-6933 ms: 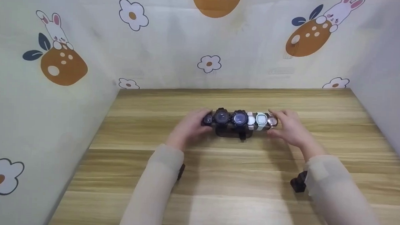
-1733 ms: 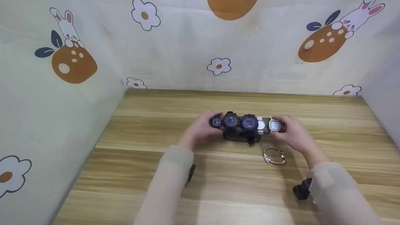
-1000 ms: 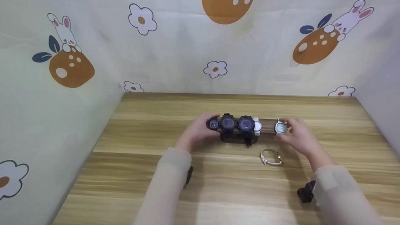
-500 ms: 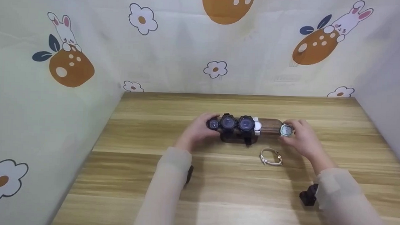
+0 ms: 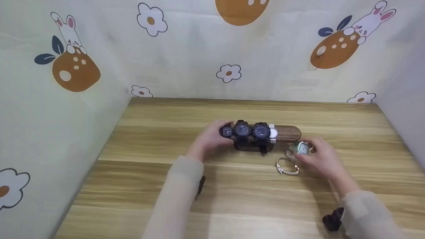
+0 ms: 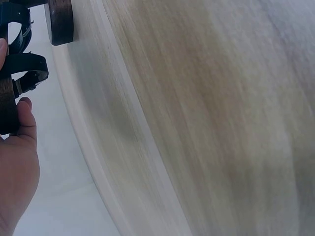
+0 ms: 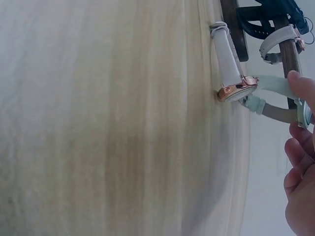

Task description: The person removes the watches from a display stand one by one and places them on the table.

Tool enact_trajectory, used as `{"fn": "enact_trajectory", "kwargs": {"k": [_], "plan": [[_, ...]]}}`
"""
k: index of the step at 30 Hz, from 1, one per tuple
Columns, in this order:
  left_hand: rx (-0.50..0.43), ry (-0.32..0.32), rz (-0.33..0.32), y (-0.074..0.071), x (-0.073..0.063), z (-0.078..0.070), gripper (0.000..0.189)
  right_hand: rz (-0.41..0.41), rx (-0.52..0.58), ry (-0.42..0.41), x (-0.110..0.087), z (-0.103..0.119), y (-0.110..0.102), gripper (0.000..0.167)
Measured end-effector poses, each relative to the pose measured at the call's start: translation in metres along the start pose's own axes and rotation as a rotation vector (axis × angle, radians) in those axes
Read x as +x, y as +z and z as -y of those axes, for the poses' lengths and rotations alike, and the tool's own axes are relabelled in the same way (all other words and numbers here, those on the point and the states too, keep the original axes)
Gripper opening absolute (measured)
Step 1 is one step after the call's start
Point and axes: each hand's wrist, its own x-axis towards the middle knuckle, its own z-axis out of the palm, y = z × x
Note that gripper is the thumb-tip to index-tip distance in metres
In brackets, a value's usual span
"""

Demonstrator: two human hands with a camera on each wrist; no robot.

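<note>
Mint-green watch (image 5: 303, 148) off the wooden bar (image 5: 288, 134), pinched in my right hand (image 5: 324, 158)

Nearest me, the white-strapped watch (image 5: 279, 169) stood on its edge as a loop on the tabletop (image 5: 238, 198). Just beyond it, my right hand had the mint-green watch between thumb and fingers, in front of the bar's right end. Half a second earlier it was at the very tip; now it had come clear, so by my judgement two watches were off and four remained.

Farther on, my left hand (image 5: 212, 135) gripped the bar's left end, right by a small black watch (image 5: 226, 131). Next along came two big black watches (image 5: 242, 129) and a white watch (image 5: 273, 133).

The head view gave me their dials; only the right wrist view brought out the rose-gold case (image 7: 234, 91) of the loose watch, and the left one black straps (image 6: 29, 61) looping beneath the bar. Behind everything rose the patterned wall (image 5: 186, 62).
</note>
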Motion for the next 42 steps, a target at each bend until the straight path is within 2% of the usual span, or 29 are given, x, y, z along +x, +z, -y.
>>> {"fn": "enact_trajectory", "kwargs": {"k": [6, 12, 16, 22, 31, 36, 42], "plan": [[0.005, -0.018, 0.0, -0.001, 0.0, 0.001, 0.074, 0.062, 0.05, 0.004, -0.003, 0.0, 0.003, 0.059], [-0.019, -0.032, 0.002, 0.0, 0.0, 0.001, 0.075, 0.086, 0.084, 0.001, -0.005, 0.002, 0.008, 0.058], [-0.029, -0.05, 0.004, 0.0, 0.0, 0.0, 0.075, 0.105, 0.102, -0.023, -0.006, 0.005, 0.013, 0.056], [-0.026, -0.041, 0.007, 0.001, 0.0, 0.0, 0.075, 0.147, 0.118, -0.055, -0.007, 0.008, 0.023, 0.057], [0.032, -0.031, 0.007, 0.001, 0.0, 0.001, 0.073, 0.172, 0.173, -0.135, -0.006, 0.013, 0.037, 0.051], [0.043, -0.021, -0.002, 0.001, 0.001, 0.002, 0.073, 0.172, 0.163, -0.172, -0.006, 0.016, 0.044, 0.05], [0.037, -0.022, -0.002, 0.001, 0.001, 0.001, 0.074, 0.167, 0.081, -0.154, -0.008, 0.022, 0.047, 0.053]]}}
